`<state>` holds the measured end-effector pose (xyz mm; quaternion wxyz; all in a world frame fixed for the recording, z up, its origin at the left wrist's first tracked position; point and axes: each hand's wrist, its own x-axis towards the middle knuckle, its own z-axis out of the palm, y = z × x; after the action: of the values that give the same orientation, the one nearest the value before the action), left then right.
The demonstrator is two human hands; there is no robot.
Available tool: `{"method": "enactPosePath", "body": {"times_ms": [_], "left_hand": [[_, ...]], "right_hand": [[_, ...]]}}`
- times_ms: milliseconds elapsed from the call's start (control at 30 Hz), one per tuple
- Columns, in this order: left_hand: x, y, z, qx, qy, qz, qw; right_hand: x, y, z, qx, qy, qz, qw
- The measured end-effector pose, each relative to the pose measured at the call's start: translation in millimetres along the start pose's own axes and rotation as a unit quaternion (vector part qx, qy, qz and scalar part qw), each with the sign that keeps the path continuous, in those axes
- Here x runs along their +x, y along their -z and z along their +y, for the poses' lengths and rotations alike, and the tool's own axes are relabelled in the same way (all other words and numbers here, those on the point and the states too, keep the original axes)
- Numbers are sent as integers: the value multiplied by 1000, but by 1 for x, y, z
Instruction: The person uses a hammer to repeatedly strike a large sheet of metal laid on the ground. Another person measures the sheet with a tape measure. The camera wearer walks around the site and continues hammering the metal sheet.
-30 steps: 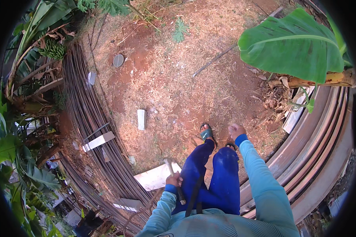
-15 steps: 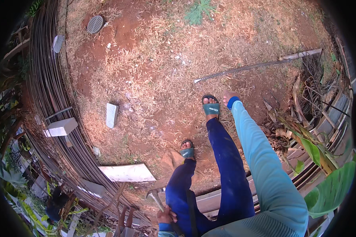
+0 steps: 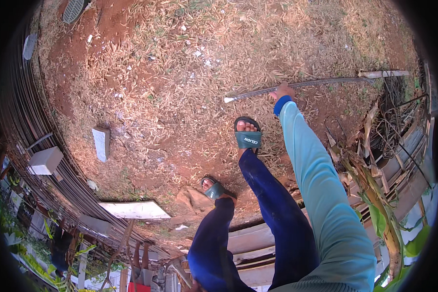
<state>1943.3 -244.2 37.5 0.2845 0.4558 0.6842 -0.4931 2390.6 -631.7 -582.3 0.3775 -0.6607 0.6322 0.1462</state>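
Overlapping the dark ribbed bar (image 3: 326,81) in our view, our right hand (image 3: 283,91) is by far the nearer one, and we cannot tell whether its fingers are curled around the metal or only beside it. The bar lies on the dry, littered ground (image 3: 170,87) ahead of our right sandal (image 3: 248,139), its long axis running crosswise, left to right, bowed slightly; its pale tip (image 3: 229,100) is at the left end, and our right hand is nearer that tip than the far end, by the pale wooden strip (image 3: 384,74). Our left hand (image 3: 195,287), mostly cut off at the lower edge, appears wrapped around the handle of a hammer (image 3: 176,266), well apart from the bar.
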Motion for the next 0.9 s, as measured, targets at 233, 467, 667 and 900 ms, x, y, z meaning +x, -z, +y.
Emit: {"method": "enactPosePath", "body": {"times_ms": [233,467,667,900], "left_hand": [[39,0,23,-39,-48,-68,996],[-4,1,33,-252,-101,-143,952],[-13,25,-29,-338,-192,-180,904],[42,-15,-148,-545,-175,-250,781]], "right_hand": [[-150,158,-83,472,-49,-137,870],[-274,389,-113,491,-293,-469,673],[-457,493,-69,-6,-109,-449,887],[-594,452,-24,-326,-21,-560,761]]}}
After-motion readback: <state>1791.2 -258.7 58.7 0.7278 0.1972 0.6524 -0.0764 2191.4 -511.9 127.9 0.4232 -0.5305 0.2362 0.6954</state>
